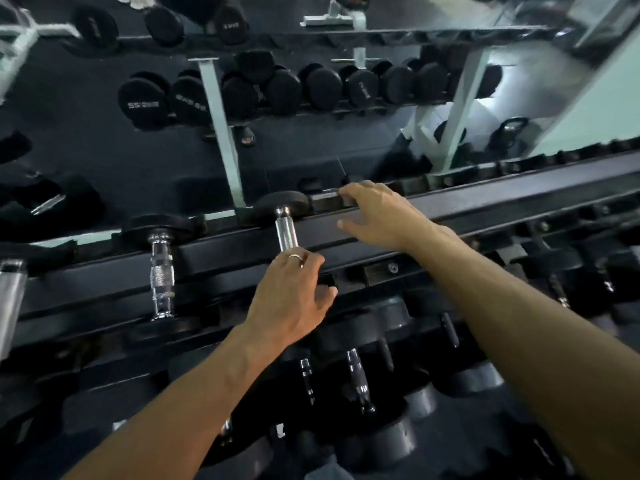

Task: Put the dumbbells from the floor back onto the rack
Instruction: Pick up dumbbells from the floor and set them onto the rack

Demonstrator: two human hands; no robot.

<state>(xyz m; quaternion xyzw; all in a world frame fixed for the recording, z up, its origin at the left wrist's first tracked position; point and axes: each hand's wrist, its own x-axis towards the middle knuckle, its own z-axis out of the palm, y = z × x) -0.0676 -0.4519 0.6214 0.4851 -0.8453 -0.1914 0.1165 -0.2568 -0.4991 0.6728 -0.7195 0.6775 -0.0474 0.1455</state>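
A black dumbbell with a chrome handle [286,230] lies across the top tier of the dark rack [485,202], its far head [284,202] against the back rail. My left hand [294,292] covers the near end of that handle, fingers curled over it, a ring on one finger. The near head is hidden under the hand. My right hand [377,216] rests on the rack's top rail just right of the dumbbell, fingers spread and reaching over the rail's far edge, holding nothing.
Another chrome-handled dumbbell [161,271] sits on the top tier to the left, and a third handle [10,292] shows at the left edge. Several dumbbells [360,379] fill the lower tier. A mirror [311,98] behind the rack reflects more dumbbells and a kettlebell [509,133].
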